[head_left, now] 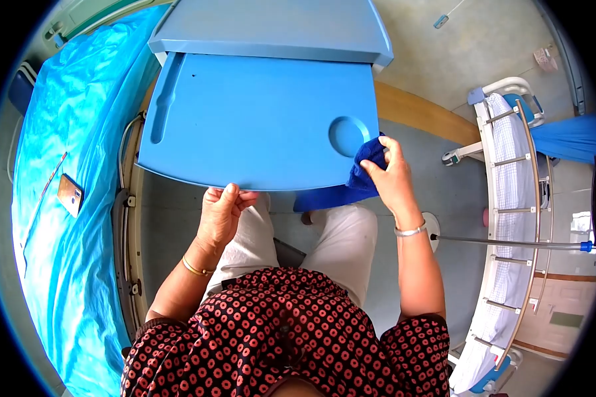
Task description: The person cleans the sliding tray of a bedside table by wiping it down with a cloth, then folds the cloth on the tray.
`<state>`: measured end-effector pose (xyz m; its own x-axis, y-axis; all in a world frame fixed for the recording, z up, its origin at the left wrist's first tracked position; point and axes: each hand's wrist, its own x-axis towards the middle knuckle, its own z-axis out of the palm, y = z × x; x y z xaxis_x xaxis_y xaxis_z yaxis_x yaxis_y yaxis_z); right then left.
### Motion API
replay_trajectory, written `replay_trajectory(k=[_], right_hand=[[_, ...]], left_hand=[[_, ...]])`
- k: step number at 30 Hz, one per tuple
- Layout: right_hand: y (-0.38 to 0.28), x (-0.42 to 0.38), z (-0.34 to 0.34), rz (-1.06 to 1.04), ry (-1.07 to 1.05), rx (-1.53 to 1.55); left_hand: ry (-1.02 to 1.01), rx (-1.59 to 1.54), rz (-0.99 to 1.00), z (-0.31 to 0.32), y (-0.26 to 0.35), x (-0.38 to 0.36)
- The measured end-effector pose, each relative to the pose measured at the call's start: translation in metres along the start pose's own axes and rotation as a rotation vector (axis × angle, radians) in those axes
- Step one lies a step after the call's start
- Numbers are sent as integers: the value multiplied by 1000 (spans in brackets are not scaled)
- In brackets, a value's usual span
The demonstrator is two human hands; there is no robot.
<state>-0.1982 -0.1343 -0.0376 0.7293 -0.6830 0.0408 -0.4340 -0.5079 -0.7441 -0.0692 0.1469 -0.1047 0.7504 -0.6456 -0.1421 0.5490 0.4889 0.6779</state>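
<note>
A blue pull-out tray (258, 119) extends from under the top of a bedside cabinet (271, 26). It has a long groove at its left and a round recess (348, 135) near its right front corner. My left hand (226, 208) is closed on the tray's front edge, thumb on top and fingers curled below. At the right front corner, my right hand (392, 175) pinches a dark blue cloth (364, 173) against the tray's edge. Part of the cloth hangs below the tray.
To the left is a bed under shiny blue sheeting (79, 126), with a phone (70, 195) and a thin stick (44, 192) on it. A bed with metal side rails (531, 208) stands at the right. A metal pole (510, 242) crosses in front of it.
</note>
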Motion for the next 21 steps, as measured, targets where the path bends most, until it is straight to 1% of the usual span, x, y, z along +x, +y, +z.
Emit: replay_trajectory(k=[1, 2, 4, 5, 6, 8, 9, 10, 12, 13, 14, 17, 19, 20, 21], right_hand=[[4, 2, 2, -3, 58, -17], [6, 5, 4, -7, 60, -21], [5, 9, 7, -37, 234, -93], [0, 10, 3, 45, 195, -152], [8, 14, 1, 41, 192, -154], [34, 24, -6, 286, 13, 789], [32, 19, -12, 349, -103, 888], [24, 15, -13, 343, -106, 884], [3, 1, -7, 248, -152, 669], [-14, -6, -9, 204, -208, 528], [-10, -6, -5, 96, -199, 456], [-4, 0, -8, 162, -254, 471], [-12, -3, -5, 152, -161, 621], [-9, -2, -4, 154, -162, 621], [-4, 1, -4, 207, -121, 621]], left_hand=[[-5, 29, 11, -1, 0, 1], [-7, 24, 14, -1, 0, 2], [-15, 53, 16, -1, 1, 2], [-12, 48, 21, -1, 1, 2], [-16, 56, 21, -1, 0, 3], [-20, 63, 22, 0, 0, 1], [-19, 51, 25, 1, 1, 1], [-18, 36, 33, 3, 0, 2], [-27, 39, 38, 2, -1, 2], [-44, 48, 38, 1, -2, 2], [-45, 51, 31, 1, -3, 1], [-59, 49, 55, -1, -7, 4], [-89, 90, 53, -3, -9, 4], [-87, 90, 51, -4, -9, 4], [-94, 102, 54, -5, -10, 4]])
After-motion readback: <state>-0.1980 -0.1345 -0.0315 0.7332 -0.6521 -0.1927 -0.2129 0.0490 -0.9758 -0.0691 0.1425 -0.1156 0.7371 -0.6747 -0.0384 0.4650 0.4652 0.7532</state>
